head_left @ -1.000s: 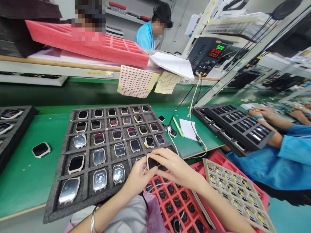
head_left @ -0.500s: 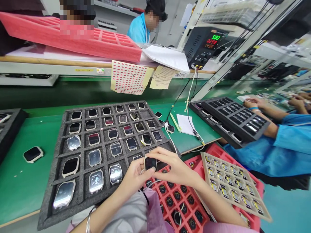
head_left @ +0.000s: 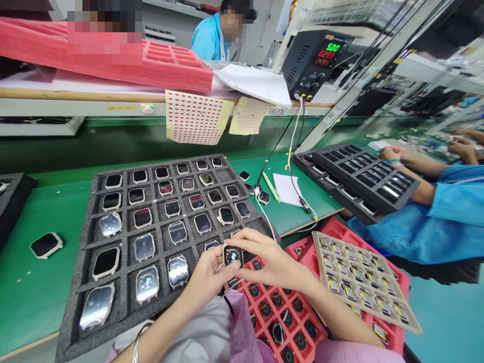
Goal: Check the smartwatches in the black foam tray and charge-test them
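A square smartwatch case without a strap [head_left: 232, 255] is held between my two hands, its screen lit and turned up toward me. My left hand [head_left: 212, 267] grips its left and lower edge, the thumb over the bottom of the screen. From the right, the fingers of my right hand [head_left: 264, 257] pinch its top and side. Below and left of my hands lies a dark grey foam tray [head_left: 126, 292] whose compartments hold several similar watch cases. A red foam tray [head_left: 260, 322] with round dark parts sits by my lap, under my right forearm.
One loose watch case [head_left: 46, 245] lies on the green bench at the left. Black trays [head_left: 359, 176] stand at the right near a co-worker's arms [head_left: 412, 166]. A beige tray [head_left: 365, 282] rests on red foam. Cables [head_left: 291, 146] hang from a power supply [head_left: 315, 63].
The watch screen between my hands was dark and now shows a lit watch face. My hands hold nearly the same grip, and the whole view has shifted slightly.
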